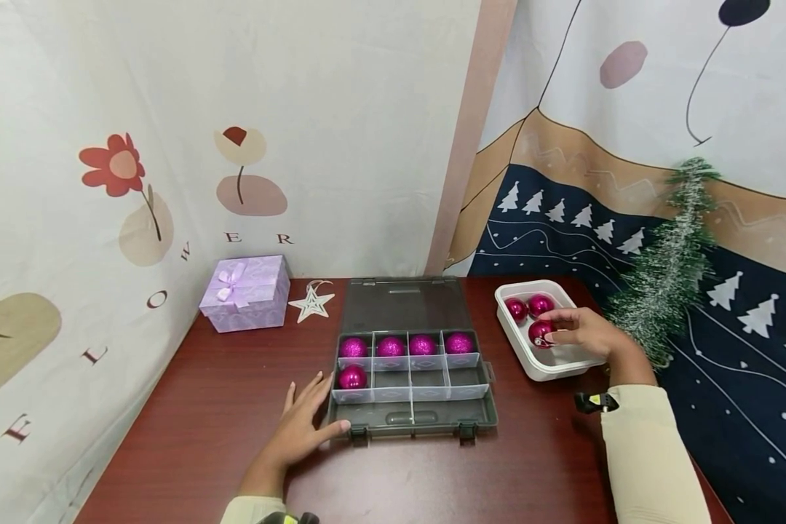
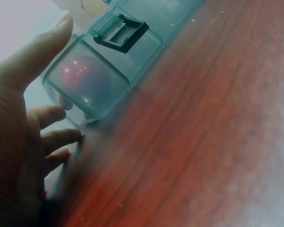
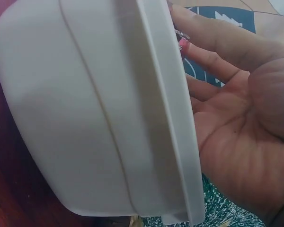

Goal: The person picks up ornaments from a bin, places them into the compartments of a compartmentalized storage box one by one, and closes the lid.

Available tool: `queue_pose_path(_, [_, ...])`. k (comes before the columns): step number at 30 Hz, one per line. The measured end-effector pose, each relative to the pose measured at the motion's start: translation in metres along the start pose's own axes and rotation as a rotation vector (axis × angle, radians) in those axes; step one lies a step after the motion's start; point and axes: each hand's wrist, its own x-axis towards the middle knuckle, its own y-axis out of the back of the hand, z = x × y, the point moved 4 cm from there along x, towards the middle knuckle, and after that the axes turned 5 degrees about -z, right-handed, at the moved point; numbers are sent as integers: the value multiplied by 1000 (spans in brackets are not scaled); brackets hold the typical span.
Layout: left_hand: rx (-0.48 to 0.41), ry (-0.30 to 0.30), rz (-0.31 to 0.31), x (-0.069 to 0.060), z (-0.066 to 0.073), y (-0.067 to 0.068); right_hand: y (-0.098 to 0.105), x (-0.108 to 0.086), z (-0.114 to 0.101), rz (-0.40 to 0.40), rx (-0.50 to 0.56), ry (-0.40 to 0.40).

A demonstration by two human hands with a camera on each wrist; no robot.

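My right hand (image 1: 588, 336) reaches over the rim of a white plastic tub (image 1: 542, 370) and pinches a shiny magenta Christmas bauble (image 1: 540, 333) between thumb and fingers. Two more baubles lie behind it in the tub. In the right wrist view the tub wall (image 3: 85, 118) hides most of the held bauble. My left hand (image 1: 303, 423) touches the front left corner of a grey see-through compartment box (image 1: 380, 415), fingers spread and nearly straight. Glittery magenta baubles (image 1: 390, 347) fill the box's back row, and one shiny bauble (image 1: 352, 377) sits in the middle row's left compartment.
The box's lid (image 1: 406, 306) lies open toward the wall. A lilac gift box (image 1: 252, 295) and a white star ornament (image 1: 312, 303) stand at the back left. Beyond the tub, a small tinsel tree (image 1: 664, 269) rises at the right edge of the brown table (image 1: 236, 386).
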Motion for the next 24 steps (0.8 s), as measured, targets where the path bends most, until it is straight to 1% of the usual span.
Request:
queue_pose_path(3, [2, 1, 1, 0, 1, 0, -1, -2, -1, 42, -14, 8])
queue_pose_path(5, [6, 3, -3, 0, 1, 0, -2, -3, -1, 79, 3, -1])
queue_pose_path(12, [0, 9, -10, 1, 0, 0, -8, -10, -4, 205, 72, 18])
queue_pose_path(18, [-4, 11, -11, 1, 2, 1, -13, -15, -6, 303, 105, 0])
queue_pose_path(22, [-8, 12, -9, 1, 2, 1, -19, -16, -10, 357, 136, 13])
queue_pose_path(24, [-9, 11, -9, 0, 1, 0, -23, -17, -13, 376, 149, 37])
